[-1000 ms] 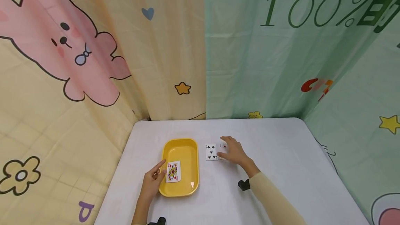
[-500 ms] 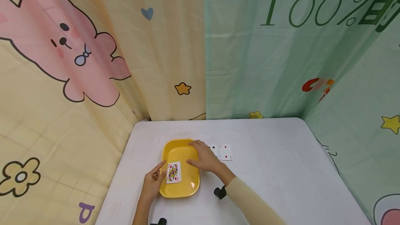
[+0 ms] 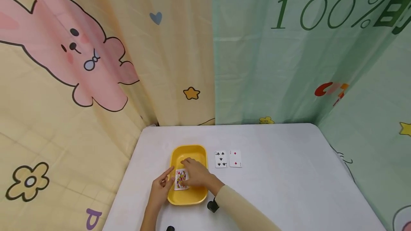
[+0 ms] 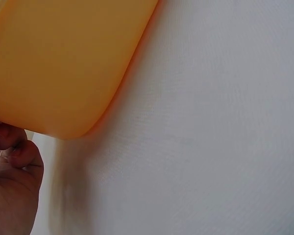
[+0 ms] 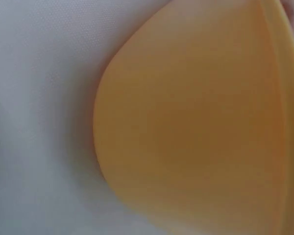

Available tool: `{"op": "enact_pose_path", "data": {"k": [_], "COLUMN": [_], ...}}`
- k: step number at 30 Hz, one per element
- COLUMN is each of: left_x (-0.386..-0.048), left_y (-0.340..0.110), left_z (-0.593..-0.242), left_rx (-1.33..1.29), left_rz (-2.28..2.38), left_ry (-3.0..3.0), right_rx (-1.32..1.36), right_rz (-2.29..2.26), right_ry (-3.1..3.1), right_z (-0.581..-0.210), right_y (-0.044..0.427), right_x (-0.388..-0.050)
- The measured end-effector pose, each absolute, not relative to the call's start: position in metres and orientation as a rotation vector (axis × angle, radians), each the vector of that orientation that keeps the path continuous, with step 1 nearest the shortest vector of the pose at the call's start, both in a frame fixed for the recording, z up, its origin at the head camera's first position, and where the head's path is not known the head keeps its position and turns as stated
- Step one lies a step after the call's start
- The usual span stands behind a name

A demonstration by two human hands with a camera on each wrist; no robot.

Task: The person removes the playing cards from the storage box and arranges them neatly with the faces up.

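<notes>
A shallow yellow tray [image 3: 203, 174] stands on the white table, with a diamond face card [image 3: 178, 184] lying inside near its left wall. My left hand [image 3: 158, 190] holds the tray's left rim with thumb and forefinger; the left wrist view shows its other fingers curled by the tray wall. Over the tray, my right hand [image 3: 198, 174] reaches across the card's right part, thumb and fingers spread at its near and far sides. Whether it touches the card is hard to tell. Right of the tray lie a five of clubs [image 3: 221, 159] and a two of diamonds [image 3: 236, 159], face up.
The white table [image 3: 276, 181] is enclosed by printed curtains, a yellow one [image 3: 179, 56] at the left and a green one [image 3: 250, 67] at the right. Black wrist cameras [image 3: 212, 206] sit at both wrists.
My right hand has moved left from the two of diamonds, past the five of clubs, to the face card in the tray. My left hand has stayed at the rim.
</notes>
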State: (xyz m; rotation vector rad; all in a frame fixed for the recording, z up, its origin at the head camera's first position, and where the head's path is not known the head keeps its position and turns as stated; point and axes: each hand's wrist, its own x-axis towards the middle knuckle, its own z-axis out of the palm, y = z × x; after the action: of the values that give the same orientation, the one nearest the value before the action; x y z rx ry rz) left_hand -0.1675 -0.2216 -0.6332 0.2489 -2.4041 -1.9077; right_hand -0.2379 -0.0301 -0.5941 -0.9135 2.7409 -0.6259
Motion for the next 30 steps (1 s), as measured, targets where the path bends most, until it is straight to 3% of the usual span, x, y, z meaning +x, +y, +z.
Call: {"op": "enact_pose_path", "data": {"k": [15,30], "left_x": [-0.171,-0.168], "left_y": [-0.203,-0.220], "left_z": [-0.641,-0.634], "left_rx": [0.188,0.267], "left_rz": [-1.906,-1.793], "left_ry": [-2.414,-2.491], "right_rx": [-0.817,-0.918], "right_rz": [-0.424,-0.595], "right_ry": [2.763,2.835], "right_z": [-0.614,-0.579], "right_y": [-0.025,-0.014], "right_x": [-0.235,-0.235]}}
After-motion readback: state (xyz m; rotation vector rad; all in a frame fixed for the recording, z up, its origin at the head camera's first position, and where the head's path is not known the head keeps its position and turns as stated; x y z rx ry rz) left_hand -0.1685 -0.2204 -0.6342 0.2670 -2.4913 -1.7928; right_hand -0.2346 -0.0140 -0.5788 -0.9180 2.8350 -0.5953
